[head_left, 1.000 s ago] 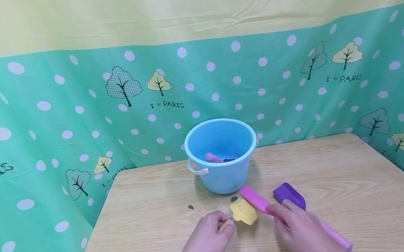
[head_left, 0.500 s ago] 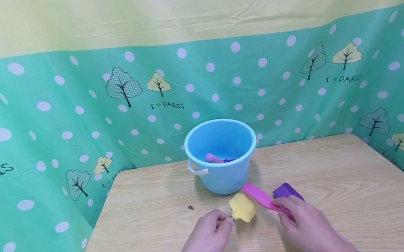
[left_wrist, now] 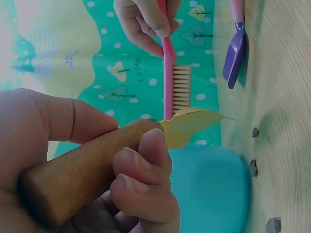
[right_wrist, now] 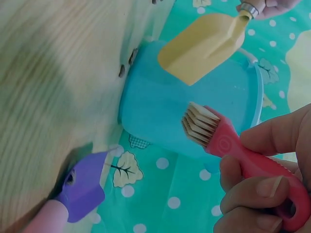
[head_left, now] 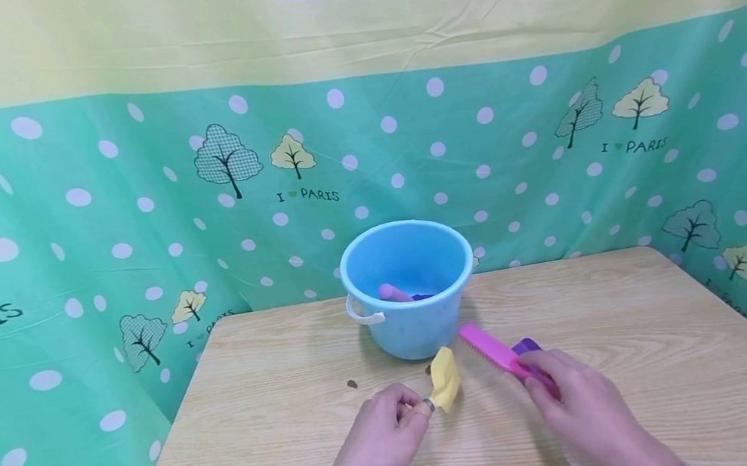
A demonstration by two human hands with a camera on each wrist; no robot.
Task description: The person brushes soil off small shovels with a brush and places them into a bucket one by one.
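My left hand (head_left: 378, 439) grips the wooden handle (left_wrist: 90, 172) of a small yellow trowel (head_left: 445, 379). The blade is held over the table in front of the blue bucket, turned nearly edge-on in the head view. In my right hand (head_left: 586, 404) is a pink brush (head_left: 495, 349), held by its handle, with stiff pale bristles (right_wrist: 200, 124) on one side. A small gap separates the brush from the trowel blade in the head view. Partly hidden behind my right hand, a purple shovel (right_wrist: 83, 188) with a pink handle lies on the table.
The blue bucket (head_left: 418, 334) with a white handle stands at the back middle; a pink-purple handle (head_left: 393, 292) shows inside. Several dark pebbles, one of them a grey stone (left_wrist: 273, 225), lie on the wooden table (head_left: 254, 397) near the bucket. A patterned green curtain (head_left: 154, 157) hangs behind.
My right hand has moved to the right with the brush, away from the trowel. The trowel blade has turned from showing its broad face to nearly edge-on; my left hand has barely shifted.
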